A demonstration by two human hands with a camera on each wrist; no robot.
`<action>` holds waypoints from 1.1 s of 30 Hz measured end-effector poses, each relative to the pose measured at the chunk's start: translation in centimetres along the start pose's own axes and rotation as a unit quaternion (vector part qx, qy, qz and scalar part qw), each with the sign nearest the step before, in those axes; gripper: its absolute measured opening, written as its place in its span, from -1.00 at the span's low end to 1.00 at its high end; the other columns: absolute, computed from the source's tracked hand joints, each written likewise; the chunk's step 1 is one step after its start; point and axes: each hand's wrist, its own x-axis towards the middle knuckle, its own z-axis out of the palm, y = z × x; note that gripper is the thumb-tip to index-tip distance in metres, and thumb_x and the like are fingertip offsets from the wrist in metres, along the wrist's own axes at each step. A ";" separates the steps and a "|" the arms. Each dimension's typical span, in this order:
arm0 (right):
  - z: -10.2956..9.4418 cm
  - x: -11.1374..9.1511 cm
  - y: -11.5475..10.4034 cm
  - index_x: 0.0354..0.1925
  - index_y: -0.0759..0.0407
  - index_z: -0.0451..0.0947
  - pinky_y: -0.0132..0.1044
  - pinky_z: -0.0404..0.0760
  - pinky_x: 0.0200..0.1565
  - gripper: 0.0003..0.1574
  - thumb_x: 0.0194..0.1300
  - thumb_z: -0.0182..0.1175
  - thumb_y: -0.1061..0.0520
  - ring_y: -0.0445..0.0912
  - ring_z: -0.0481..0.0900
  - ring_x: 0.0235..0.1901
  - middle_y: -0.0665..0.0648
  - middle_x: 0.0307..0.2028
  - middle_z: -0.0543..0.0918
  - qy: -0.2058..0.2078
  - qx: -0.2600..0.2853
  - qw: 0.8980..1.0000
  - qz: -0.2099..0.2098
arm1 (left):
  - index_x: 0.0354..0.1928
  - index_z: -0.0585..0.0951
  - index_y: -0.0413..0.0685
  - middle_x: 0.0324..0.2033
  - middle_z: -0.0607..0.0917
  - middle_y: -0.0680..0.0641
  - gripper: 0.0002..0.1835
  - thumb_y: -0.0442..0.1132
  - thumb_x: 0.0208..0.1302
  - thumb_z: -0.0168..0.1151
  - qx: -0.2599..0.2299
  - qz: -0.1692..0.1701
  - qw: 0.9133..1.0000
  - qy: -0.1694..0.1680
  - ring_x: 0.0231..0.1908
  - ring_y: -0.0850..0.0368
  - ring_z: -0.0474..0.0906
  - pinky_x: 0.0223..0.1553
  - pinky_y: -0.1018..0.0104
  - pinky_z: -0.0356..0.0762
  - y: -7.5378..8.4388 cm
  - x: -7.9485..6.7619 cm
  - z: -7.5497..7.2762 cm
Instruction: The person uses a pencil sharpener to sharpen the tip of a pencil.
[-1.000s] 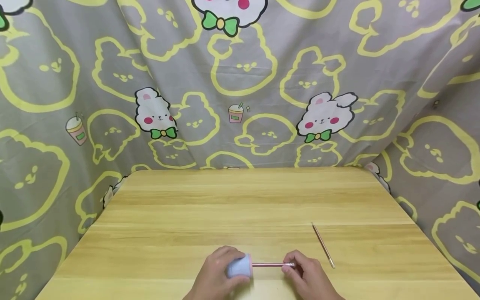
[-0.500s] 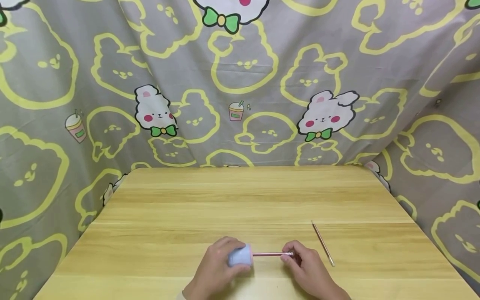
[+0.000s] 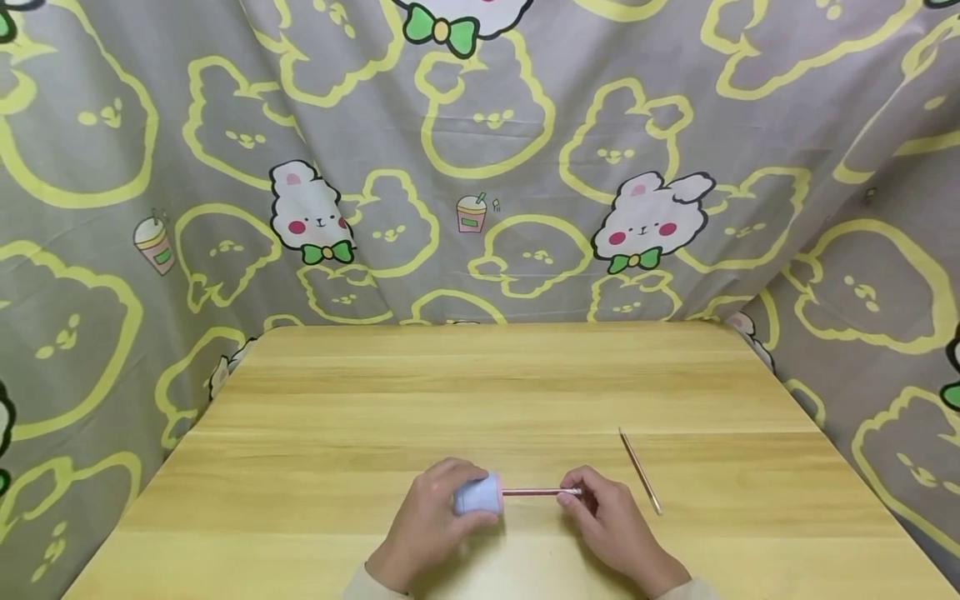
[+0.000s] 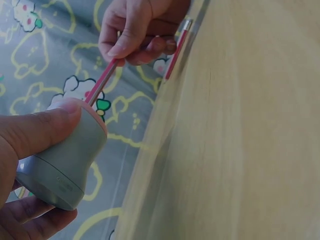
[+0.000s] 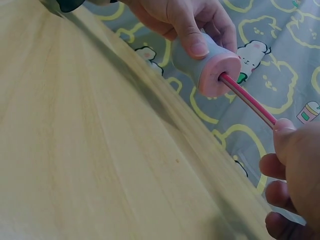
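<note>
A light blue pencil sharpener (image 3: pixel 477 495) with a pink end face (image 5: pixel 215 82) lies sideways in my left hand (image 3: pixel 432 518), thumb and fingers curled round its body. One pencil (image 3: pixel 532 492), reddish with a pale stripe, has its front end inside the hole of that pink face, so its tip is hidden. My right hand (image 3: pixel 611 518) pinches the pencil's rear end between thumb and fingers. In the left wrist view the sharpener's waisted body (image 4: pixel 75 145) and the pinching right hand (image 4: pixel 137 32) both show.
A second pencil (image 3: pixel 641 472) lies on the wooden table (image 3: pixel 450 392), just beyond my right hand and slanting. Behind and beside the table hangs a grey curtain (image 3: pixel 525 192) with yellow cartoon outlines.
Both hands, with the sharpener and pencil, appear higher in the head view; the table and curtain also shift up slightly. The pencil stays in the sharpener, and both grips look the same.
</note>
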 end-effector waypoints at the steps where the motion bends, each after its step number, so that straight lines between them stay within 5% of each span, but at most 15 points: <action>1: 0.0 0.0 0.0 -0.32 0.05 0.51 -0.48 0.33 -0.65 -0.75 0.16 0.31 0.36 -0.42 0.24 -0.62 -0.30 -0.59 0.34 0.001 -0.001 1.000 0.000 | -0.11 0.66 -0.11 -0.15 0.67 -0.03 -0.54 -0.13 -0.09 0.56 -0.001 -0.001 1.000 0.001 -0.22 0.05 0.61 -0.33 0.44 0.57 0.0 0.0 0.0; 23: 0.1 0.1 0.2 -0.32 0.08 0.53 -0.49 0.30 -0.64 -0.76 0.13 0.34 0.36 -0.41 0.21 -0.62 -0.29 -0.59 0.32 0.016 -0.015 1.000 -0.012 | -0.11 0.66 -0.13 -0.15 0.67 -0.03 -0.55 -0.16 -0.09 0.55 -0.003 0.013 1.000 0.009 -0.21 0.08 0.60 -0.30 0.40 0.59 -0.1 0.0 0.1; 33: 0.1 0.7 0.5 -0.33 0.09 0.55 -0.47 0.33 -0.63 -0.79 0.15 0.33 0.35 -0.39 0.26 -0.61 -0.27 -0.58 0.36 0.021 -0.018 1.000 0.005 | -0.07 0.65 -0.10 -0.12 0.66 -0.02 -0.53 -0.13 -0.07 0.54 0.003 -0.007 1.000 -0.008 -0.16 0.08 0.58 -0.25 0.34 0.59 -0.5 0.5 0.4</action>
